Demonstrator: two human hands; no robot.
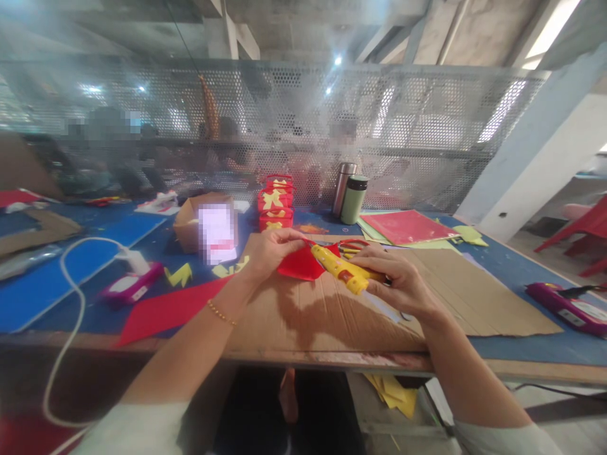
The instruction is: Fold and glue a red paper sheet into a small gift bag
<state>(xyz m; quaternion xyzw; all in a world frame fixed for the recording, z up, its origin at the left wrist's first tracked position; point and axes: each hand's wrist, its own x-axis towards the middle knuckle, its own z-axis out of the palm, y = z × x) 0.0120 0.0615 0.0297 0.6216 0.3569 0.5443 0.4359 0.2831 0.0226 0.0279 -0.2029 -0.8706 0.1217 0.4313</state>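
My left hand (274, 254) pinches the upper edge of a folded red piece (303, 264), which looks like felt or stiff fabric. Wrapped round the handle of a yellow glue gun (342, 268) is my right hand (396, 281). The gun's nozzle points up and left, at or very near the red piece's top edge; I cannot tell whether they touch. Both hands are above a sheet of brown cardboard (303, 322). Behind the gun, red-handled scissors (353, 244) lie partly hidden by my right hand.
Small red boxes with yellow bows (275, 201) are stacked at the back. Two bottles (355, 199) stand beside red and yellow sheets (410, 226). A phone (217, 232) leans on a cardboard box (187, 221). Purple power strips (133, 284) lie at both sides, with a white cable (80, 309) at left.
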